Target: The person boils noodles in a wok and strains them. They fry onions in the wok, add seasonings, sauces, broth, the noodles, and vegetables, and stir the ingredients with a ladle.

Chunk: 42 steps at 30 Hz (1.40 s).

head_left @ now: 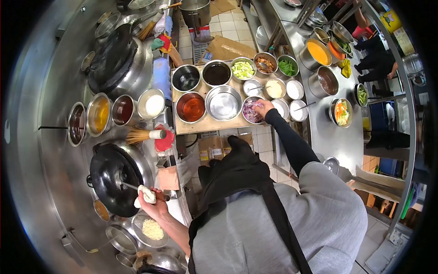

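My left hand [156, 208] is closed around the handle of a ladle [130, 185], with a white cloth [147, 196] bunched in the same grip. The ladle's head rests inside a black wok [112, 173] on the stove. My right hand [263, 108] reaches into a metal container of chopped red onion [252, 112], its fingers closed on some pieces; the fingertips are partly hidden. Close by are containers of white seasoning [299, 110], minced garlic [274, 89] and cut green vegetable [243, 69]. Noodles [153, 229] lie in a strainer near my left forearm.
Pots of red liquid [190, 108], dark sauce [216, 73] and water [223, 103] stand on the board. A bamboo brush [143, 134] lies beside the wok. A second wok [112, 59] sits farther along. Another person [381, 59] stands beyond the right counter [340, 146].
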Available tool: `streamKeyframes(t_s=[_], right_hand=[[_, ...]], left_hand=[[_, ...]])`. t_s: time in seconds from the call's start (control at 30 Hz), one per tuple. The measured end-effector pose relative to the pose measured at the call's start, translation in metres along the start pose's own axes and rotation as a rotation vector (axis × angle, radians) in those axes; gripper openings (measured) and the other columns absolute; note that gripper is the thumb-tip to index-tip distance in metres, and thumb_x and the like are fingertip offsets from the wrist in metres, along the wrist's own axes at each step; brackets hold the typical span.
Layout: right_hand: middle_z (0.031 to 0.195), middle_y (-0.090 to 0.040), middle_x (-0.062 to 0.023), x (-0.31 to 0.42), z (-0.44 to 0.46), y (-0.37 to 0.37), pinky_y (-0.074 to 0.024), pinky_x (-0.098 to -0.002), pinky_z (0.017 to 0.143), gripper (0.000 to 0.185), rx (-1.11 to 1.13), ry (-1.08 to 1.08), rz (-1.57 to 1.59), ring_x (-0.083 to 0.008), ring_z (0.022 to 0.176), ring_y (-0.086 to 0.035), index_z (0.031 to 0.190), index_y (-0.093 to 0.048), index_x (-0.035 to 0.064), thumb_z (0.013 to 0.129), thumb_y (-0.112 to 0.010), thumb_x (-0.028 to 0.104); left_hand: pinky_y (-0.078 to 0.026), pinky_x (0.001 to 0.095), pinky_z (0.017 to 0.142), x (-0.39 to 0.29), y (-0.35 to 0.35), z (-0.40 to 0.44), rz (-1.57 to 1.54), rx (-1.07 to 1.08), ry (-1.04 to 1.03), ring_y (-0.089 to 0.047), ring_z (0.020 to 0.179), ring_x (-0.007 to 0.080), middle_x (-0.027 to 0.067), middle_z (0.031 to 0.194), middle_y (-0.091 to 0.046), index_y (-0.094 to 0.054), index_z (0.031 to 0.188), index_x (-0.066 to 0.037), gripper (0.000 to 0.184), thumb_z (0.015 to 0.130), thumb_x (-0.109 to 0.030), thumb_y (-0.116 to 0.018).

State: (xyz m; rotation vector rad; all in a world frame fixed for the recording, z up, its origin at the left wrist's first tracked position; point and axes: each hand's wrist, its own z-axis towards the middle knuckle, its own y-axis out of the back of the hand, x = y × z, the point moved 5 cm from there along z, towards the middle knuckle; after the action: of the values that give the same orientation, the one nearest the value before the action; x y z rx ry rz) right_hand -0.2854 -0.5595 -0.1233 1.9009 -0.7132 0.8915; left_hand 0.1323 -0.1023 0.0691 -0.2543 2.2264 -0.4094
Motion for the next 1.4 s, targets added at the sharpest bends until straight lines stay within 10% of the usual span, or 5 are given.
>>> streamKeyframes(t_s=[0.4,0.73,0.8,1.2,1.4], right_hand=[[0.084,-0.061,-0.0041,0.109,-0.053,-0.012,-0.0267,-0.0156,0.032,0.027,0.315,-0.146,1.081,-0.0023,0.051,-0.048,0.116,-0.06,0.0057,0.094,-0.068,0.02],[0.085,-0.069,-0.0023,0.495,-0.226,-0.203,-0.0366,-0.0207,0.041,0.026,0.894,0.411,0.723,-0.0042,0.056,-0.054,0.102,-0.066,0.0073,0.085,-0.079,0.022],[0.09,-0.07,-0.0037,0.537,-0.246,-0.253,-0.0532,-0.0257,0.064,0.022,0.584,1.065,0.651,-0.0088,0.073,-0.064,0.1,-0.067,0.005,0.084,-0.077,0.016],[0.091,-0.064,-0.0154,0.606,-0.294,-0.484,-0.0525,-0.0429,0.082,0.008,0.446,1.509,0.022,-0.034,0.089,-0.064,0.082,-0.07,0.0064,0.08,-0.066,0.013],[0.123,-0.057,-0.03,0.492,-0.249,-0.565,-0.0453,-0.0466,0.098,0.057,0.498,1.106,-0.54,-0.0459,0.112,-0.057,0.13,-0.057,0.0063,0.091,-0.057,0.048]], left_hand=[[-0.047,0.022,0.054,-0.031,0.092,0.007,0.057,-0.013,-0.178,-0.055,0.068,0.0147,0.012,0.087,-0.06,-0.057,0.106,0.004,0.049,0.096,-0.044,-0.051],[-0.043,0.0239,0.05,-0.069,0.115,-0.001,-0.101,-0.136,-0.226,-0.053,0.062,0.0158,0.0172,0.088,-0.063,-0.058,0.109,0.006,0.052,0.094,-0.044,-0.05],[-0.043,0.0232,0.048,-0.077,0.154,0.025,-0.181,-0.128,-0.224,-0.056,0.061,0.0176,0.0212,0.093,-0.066,-0.06,0.112,-0.001,0.048,0.093,-0.044,-0.049],[-0.048,0.0259,0.049,-0.099,0.174,0.025,-0.372,-0.08,-0.225,-0.06,0.061,0.0193,0.0187,0.079,-0.064,-0.058,0.099,-0.001,0.036,0.089,-0.035,-0.065],[-0.051,0.0307,0.055,-0.09,0.14,0.021,-0.223,-0.138,-0.298,-0.066,0.07,0.0184,0.0072,0.081,-0.064,-0.059,0.104,-0.005,0.027,0.092,-0.028,-0.063]])
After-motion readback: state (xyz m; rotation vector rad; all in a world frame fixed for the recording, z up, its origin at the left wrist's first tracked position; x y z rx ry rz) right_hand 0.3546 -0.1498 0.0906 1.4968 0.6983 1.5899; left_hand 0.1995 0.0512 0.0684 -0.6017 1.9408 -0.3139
